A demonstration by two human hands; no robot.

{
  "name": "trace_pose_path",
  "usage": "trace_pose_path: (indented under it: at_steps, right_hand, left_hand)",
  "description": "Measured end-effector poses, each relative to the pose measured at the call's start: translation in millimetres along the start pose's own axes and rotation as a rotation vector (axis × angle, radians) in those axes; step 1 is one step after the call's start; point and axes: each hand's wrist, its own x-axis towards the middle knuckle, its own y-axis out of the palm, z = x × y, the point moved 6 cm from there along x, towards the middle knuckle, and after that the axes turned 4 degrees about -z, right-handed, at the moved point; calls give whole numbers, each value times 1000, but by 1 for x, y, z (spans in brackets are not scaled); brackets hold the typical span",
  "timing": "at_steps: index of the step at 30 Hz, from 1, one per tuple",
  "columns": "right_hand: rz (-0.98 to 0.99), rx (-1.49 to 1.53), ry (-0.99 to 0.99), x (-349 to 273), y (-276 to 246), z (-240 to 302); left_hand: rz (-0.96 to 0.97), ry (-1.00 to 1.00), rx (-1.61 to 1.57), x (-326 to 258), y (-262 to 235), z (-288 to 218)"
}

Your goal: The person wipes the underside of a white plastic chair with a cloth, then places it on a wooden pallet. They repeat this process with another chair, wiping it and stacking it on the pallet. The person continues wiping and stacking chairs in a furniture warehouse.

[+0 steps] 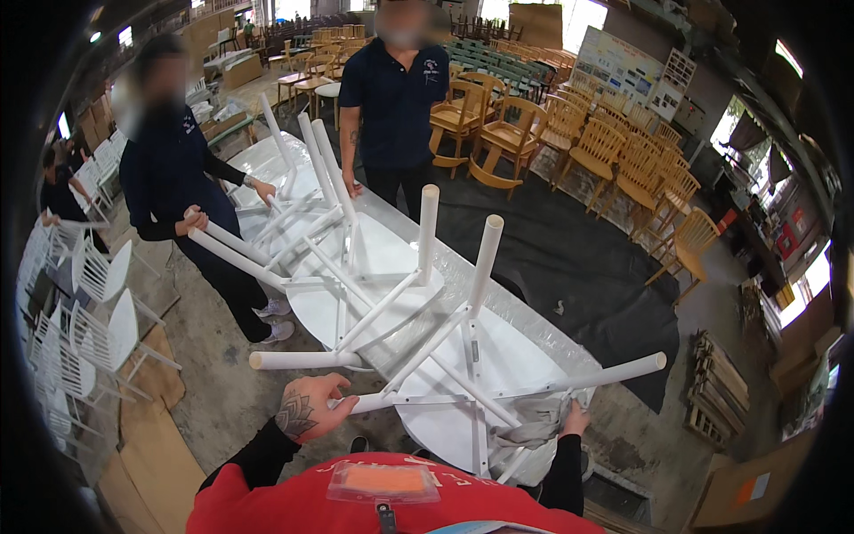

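Upturned white chairs (485,356) lie in a row on a long surface covered with clear plastic wrap (405,233), their round legs pointing up and outward. My left hand (311,405) is at the near side, fingers curled about the end of a white chair leg (372,403). My right hand (576,418) is closed on a crumpled grey cloth (538,429), which lies against the nearest chair's underside and legs. Part of the cloth and the fingers under it are hidden. Across the surface, a co-worker's hand (192,220) holds another white leg (233,258).
Two people in dark shirts stand at the far side and far left. White spindle-back chairs (107,267) line the left; wooden chairs (600,147) stand at the back right. A black sheet (587,258) covers floor beyond the surface. Wooden slats (717,387) are stacked at right, near a cardboard box (756,481).
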Motion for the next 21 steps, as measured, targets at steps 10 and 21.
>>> trace_pose_path:
  at_steps: [10, 21]
  right_hand:
    - [165, -765, -142, -30, 44, 50]
    - [395, -319, 60, 65, 38, -12]
  left_hand:
    - [-2, -18, 9, -9, -3, 2]
    - [57, -143, -316, 2, 7, 10]
